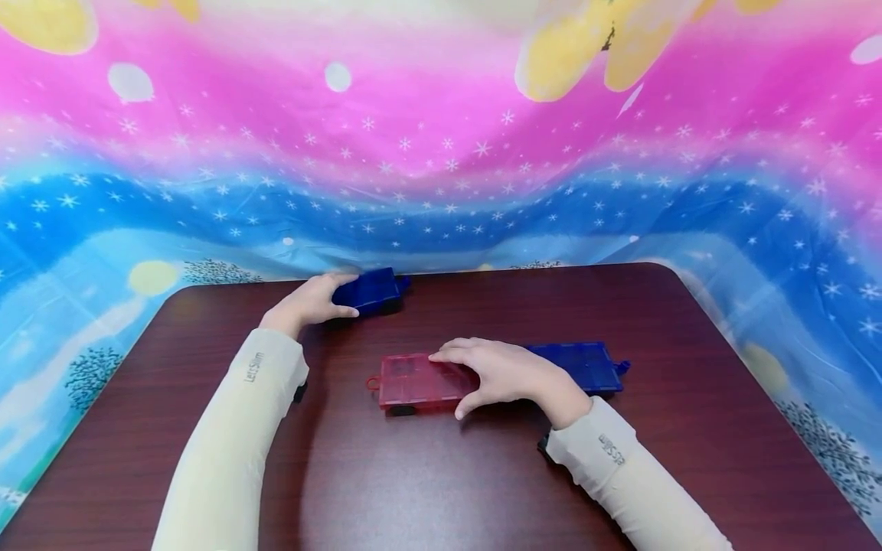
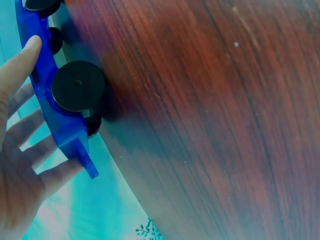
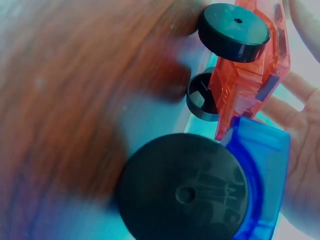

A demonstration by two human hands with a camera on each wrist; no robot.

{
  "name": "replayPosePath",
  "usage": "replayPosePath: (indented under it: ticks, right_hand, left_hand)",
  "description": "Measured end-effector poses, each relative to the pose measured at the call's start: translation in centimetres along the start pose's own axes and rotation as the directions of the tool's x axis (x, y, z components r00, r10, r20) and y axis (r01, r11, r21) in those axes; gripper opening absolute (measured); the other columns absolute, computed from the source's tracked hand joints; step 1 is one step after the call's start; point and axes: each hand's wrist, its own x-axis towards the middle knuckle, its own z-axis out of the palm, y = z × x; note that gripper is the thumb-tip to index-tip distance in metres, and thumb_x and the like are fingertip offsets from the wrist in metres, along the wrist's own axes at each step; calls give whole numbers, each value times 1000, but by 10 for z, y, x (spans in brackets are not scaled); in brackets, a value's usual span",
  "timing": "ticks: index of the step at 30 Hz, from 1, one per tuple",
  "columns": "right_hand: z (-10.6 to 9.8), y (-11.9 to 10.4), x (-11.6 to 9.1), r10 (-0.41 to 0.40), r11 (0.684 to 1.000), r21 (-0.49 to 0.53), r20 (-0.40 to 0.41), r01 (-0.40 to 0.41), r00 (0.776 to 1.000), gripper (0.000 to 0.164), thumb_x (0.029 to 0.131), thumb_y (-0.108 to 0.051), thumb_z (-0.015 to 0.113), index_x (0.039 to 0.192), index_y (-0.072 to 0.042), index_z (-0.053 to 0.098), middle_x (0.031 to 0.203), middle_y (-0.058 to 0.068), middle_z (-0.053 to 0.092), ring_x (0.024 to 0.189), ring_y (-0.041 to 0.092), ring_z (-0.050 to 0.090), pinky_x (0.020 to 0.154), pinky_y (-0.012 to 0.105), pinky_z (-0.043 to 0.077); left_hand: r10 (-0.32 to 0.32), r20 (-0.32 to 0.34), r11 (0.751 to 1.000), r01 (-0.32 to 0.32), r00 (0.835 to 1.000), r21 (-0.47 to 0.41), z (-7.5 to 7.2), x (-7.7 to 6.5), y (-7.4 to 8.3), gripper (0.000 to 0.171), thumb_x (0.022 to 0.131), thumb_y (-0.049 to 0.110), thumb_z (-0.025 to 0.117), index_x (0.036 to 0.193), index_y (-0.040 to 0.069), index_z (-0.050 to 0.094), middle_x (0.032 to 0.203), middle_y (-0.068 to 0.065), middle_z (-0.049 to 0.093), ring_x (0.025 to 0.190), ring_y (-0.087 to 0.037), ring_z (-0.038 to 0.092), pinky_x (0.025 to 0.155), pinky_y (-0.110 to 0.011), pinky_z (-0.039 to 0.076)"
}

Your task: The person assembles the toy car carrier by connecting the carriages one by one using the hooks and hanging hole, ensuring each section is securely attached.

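One red toy cart (image 1: 413,379), translucent, is seen on the dark wooden table (image 1: 400,490) and is used as landmark. Its near end is covered partly by the right hand (image 1: 506,373), which is arched over its right part, thumb held out along the near side, fingers spread across the top toward the far side; firm contact cannot be told. To the right of the red cart, a second blue cart (image 1: 582,363) is set end to end with it; the joint is hidden under the hand from above, and the two ends are shown meeting in the right wrist view. Beyond the red cart and a little to its left, near the far table edge, a far blue cart (image 1: 372,292) is gripped by the left hand (image 1: 310,301): thumb tip pressed on one side, other fingers spread along the opposite side. Whether its wheels are lifted cannot be told. Black wheels are shown under all three carts. Behind the red cart, past the table, a snowflake-patterned cloth (image 1: 427,168) is hung. Both arms are covered by pale sleeves (image 1: 227,436).
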Motion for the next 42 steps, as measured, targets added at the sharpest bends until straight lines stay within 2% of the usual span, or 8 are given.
replayPosePath:
  ticks: [5, 13, 16, 21, 30, 42]
  right_hand:
    - [2, 0, 1, 8, 1000, -2, 4, -8, 1000, 77, 82, -44, 80, 149, -30, 46, 154, 0, 44, 142, 22, 43, 113, 48, 41]
    - [1, -1, 1, -22, 1000, -21, -13, 22, 1000, 73, 84, -39, 79, 149, -26, 47, 149, 1, 50, 135, 21, 50, 110, 45, 45]
    - [1, -1, 0, -23, 999, -28, -14, 22, 1000, 72, 85, -38, 78, 149, -25, 47, 150, 4, 48, 136, 24, 49, 110, 47, 44]
    - [1, -1, -1, -30, 999, -14, -16, 30, 999, 71, 86, -37, 78, 149, -23, 47, 152, 7, 47, 138, 27, 47, 110, 52, 43]
    - [2, 0, 0, -33, 999, -4, -26, 33, 999, 71, 85, -36, 78, 148, -25, 48, 148, 4, 49, 130, 23, 53, 105, 46, 48]
    - [2, 1, -2, -44, 999, 18, -37, 45, 998, 71, 86, -34, 78, 148, -23, 47, 145, 0, 50, 123, 19, 57, 103, 41, 50]
  left_hand:
    - [2, 3, 1000, -2, 1000, -2, -1, -3, 1, 75, 90, 27, 74, 152, 2, 38, 154, -25, 39, 140, -44, 40, 114, -59, 35]
    - [-1, 1, 1000, 1, 1000, 2, -1, -8, -3, 76, 90, 30, 74, 151, 2, 40, 153, -25, 41, 135, -44, 47, 111, -59, 39]
    - [8, -4, 1000, -8, 1000, 7, -2, -12, -4, 76, 89, 29, 75, 151, 1, 40, 152, -26, 42, 133, -44, 49, 109, -59, 40]
    - [19, -16, 1000, -19, 1000, 20, -6, -22, -7, 77, 89, 29, 75, 151, 0, 39, 151, -28, 42, 136, -46, 45, 111, -60, 38]
    - [18, -26, 999, -16, 999, 49, -11, -43, -12, 75, 90, 30, 74, 151, 3, 40, 153, -31, 37, 139, -50, 38, 112, -62, 34]
    - [62, -67, 994, -55, 996, 96, -20, -75, -5, 73, 87, 30, 77, 146, 0, 47, 146, -31, 45, 134, -49, 43, 107, -63, 39]
